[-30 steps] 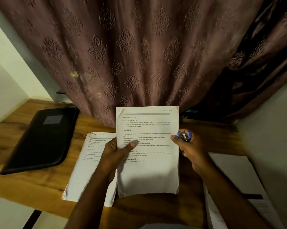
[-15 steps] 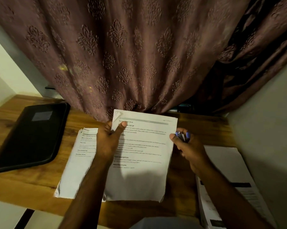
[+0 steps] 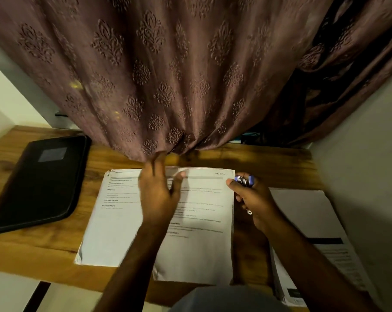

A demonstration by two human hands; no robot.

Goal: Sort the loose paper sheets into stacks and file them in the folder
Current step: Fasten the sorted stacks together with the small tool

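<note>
A printed sheaf of paper point(image 3: 201, 244) lies on the wooden table point(image 3: 269, 161), overlapping a second printed stack point(image 3: 113, 221) to its left. My left hand point(image 3: 159, 194) rests on the sheaf's top left corner, fingers stretched past the top edge and thumb spread on the page. My right hand point(image 3: 255, 203) grips a small blue and silver stapler point(image 3: 244, 180), and its thumb touches the sheaf's right edge. The closed black folder point(image 3: 39, 183) lies at the left of the table. Another pile of sheets point(image 3: 314, 221) sits at the right.
A patterned brown curtain point(image 3: 168, 86) hangs down onto the back of the table just beyond my left fingers. A pale wall point(image 3: 370, 165) bounds the table on the right. The table's front edge is close to my body.
The sheaf came down from upright in front of me to flat on the table. My left hand slid from its middle to the top left corner. My right hand kept the stapler.
</note>
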